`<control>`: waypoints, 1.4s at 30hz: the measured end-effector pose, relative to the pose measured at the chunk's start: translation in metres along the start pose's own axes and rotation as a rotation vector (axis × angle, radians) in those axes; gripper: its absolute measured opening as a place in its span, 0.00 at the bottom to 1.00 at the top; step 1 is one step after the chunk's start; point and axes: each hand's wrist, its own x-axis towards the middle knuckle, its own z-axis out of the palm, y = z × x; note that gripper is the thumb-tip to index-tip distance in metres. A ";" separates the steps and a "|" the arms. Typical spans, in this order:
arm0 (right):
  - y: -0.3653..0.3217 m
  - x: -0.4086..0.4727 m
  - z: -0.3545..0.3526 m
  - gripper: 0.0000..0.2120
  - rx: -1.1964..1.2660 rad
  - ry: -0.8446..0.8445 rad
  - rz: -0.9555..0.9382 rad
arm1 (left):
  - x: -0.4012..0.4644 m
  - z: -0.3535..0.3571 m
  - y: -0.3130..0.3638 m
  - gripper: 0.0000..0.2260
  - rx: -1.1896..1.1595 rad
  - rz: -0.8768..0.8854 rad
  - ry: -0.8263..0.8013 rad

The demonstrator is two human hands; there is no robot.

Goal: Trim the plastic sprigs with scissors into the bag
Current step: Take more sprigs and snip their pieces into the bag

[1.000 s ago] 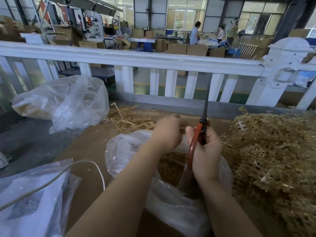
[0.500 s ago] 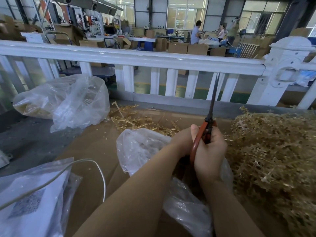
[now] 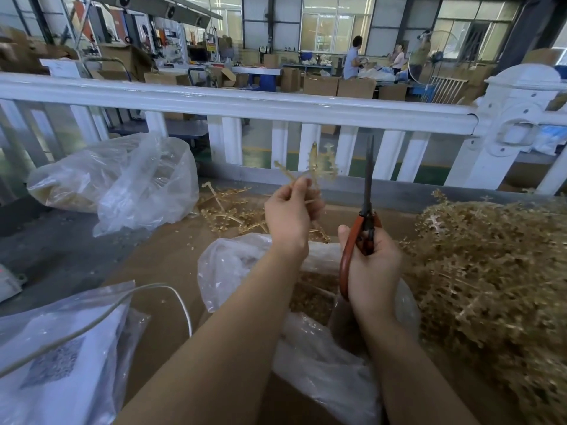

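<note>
A gold sprig is held up high. Red scissors point up, blades closed. The clear bag lies open below.

Daylight pours in from the tall windows at the back of the hall, bright enough to wash out their panes. My forearms and the counter sit in soft, even light with faint shadows. The white railing carries a glossy sheen and bows with the wide lens. The sprig pile at the counter's right edge smears into blur.
</note>
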 end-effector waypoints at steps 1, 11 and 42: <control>0.000 0.000 0.000 0.09 0.007 -0.006 0.011 | -0.001 -0.003 0.004 0.08 0.010 0.057 -0.004; -0.010 0.002 -0.007 0.19 0.419 -0.153 0.162 | -0.023 -0.039 -0.005 0.10 0.709 0.758 -0.170; -0.033 0.003 -0.018 0.14 0.523 -0.518 0.322 | -0.037 -0.069 -0.006 0.28 0.457 0.274 -0.368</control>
